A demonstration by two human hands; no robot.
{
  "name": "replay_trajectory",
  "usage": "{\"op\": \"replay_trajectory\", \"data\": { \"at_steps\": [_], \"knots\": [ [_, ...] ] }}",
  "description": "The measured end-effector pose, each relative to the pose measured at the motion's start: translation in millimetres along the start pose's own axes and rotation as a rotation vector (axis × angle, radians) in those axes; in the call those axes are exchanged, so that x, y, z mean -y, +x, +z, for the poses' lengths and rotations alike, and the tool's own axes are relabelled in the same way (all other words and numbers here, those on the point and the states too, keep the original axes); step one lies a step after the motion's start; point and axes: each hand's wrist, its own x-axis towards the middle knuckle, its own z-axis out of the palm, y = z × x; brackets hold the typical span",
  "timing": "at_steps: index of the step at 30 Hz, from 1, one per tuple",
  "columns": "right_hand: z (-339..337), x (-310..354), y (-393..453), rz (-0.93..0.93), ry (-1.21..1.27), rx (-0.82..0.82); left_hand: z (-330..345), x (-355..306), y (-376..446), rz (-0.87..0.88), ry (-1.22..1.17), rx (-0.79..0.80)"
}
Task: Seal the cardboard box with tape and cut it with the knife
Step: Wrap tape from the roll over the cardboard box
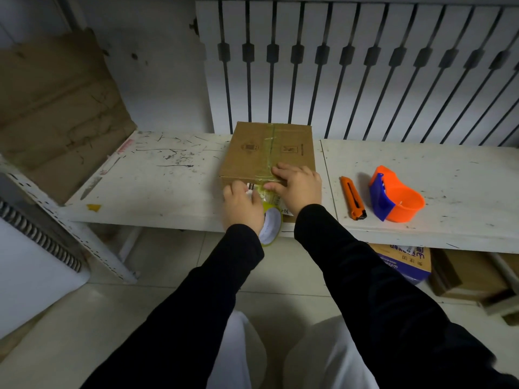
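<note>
A closed brown cardboard box [252, 148] stands on the white bench, with a strip of clear tape running along its top seam toward me. My left hand [243, 204] grips the tape roll [271, 226], which hangs in front of the box's near face, partly hidden by the hand. My right hand [299, 185] lies flat with fingers spread on the taped near top edge of the box. An orange utility knife [353, 198] lies on the bench to the right of the box, apart from both hands.
An orange and blue tape dispenser [396, 197] sits right of the knife. The white scuffed bench [157, 186] has a seam at right. A slatted white panel [365, 66] stands behind, flattened cardboard [59, 108] leans at left, and boxes [407, 262] lie under the bench.
</note>
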Motion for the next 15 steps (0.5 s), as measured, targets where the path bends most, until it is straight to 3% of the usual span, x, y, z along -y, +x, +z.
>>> {"op": "replay_trajectory", "data": {
  "at_steps": [4,7,15],
  "knots": [
    [-0.3,1.2,-0.9,0.014,0.032,0.012,2.4,-1.6,-3.2,-0.107,0.148,0.124],
    [-0.9,2.0,-0.9,0.020,0.029,0.031,2.9,-0.4,-6.7,-0.182,-0.022,0.246],
    [-2.7,2.1,-1.0,0.025,0.035,0.054,-1.1,1.6,-1.1,-0.345,-0.507,0.350]
  ]
}}
